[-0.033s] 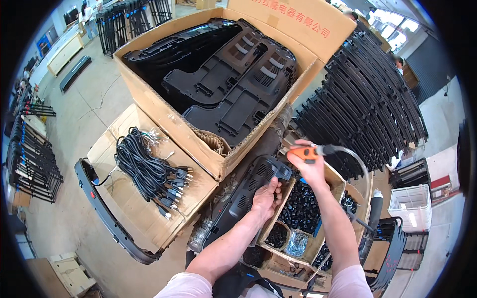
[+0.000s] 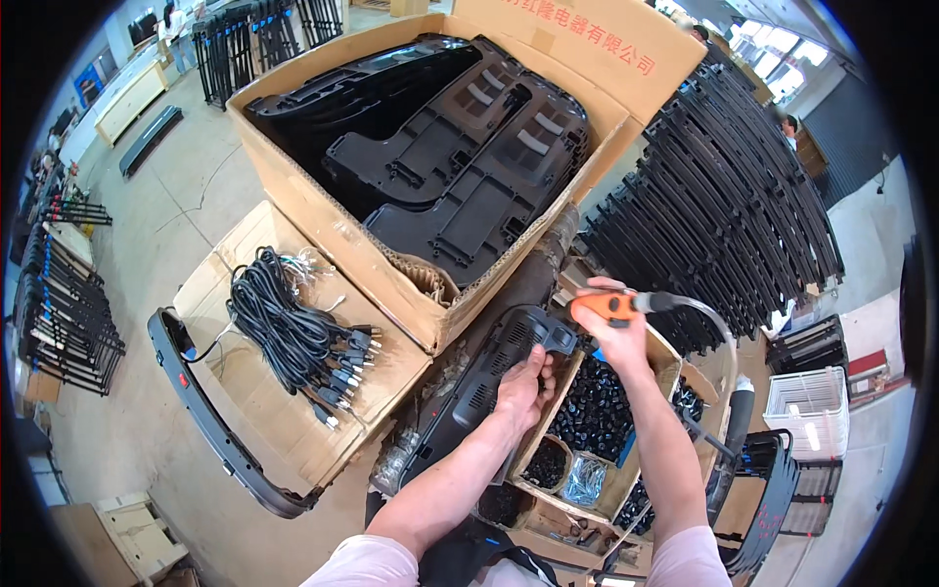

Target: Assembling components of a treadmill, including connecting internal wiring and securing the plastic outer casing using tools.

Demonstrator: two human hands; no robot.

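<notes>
My left hand (image 2: 524,391) is closed on the edge of a long black plastic housing (image 2: 494,367) with vent slots, lying tilted in front of me. In my right hand (image 2: 621,342) is an orange power screwdriver (image 2: 610,308), held roughly level beyond the housing's far end. A clear hose (image 2: 709,318) curves from its right end. I cannot make out its bit. Below my right hand stands a divided cardboard parts box (image 2: 668,377) with small black parts (image 2: 590,409), dark screws (image 2: 546,463) and silvery screws (image 2: 585,479).
A large carton (image 2: 293,191) of black plastic shells (image 2: 460,215) stands beyond the housing. On a cardboard sheet (image 2: 245,391) at left lies a bundle of black cables (image 2: 279,318), beside a curved black part (image 2: 220,430). Black frames (image 2: 714,205) are stacked at right, near white crates (image 2: 807,411).
My right hand and the screwdriver have shifted slightly to the right. My left hand stays on the housing.
</notes>
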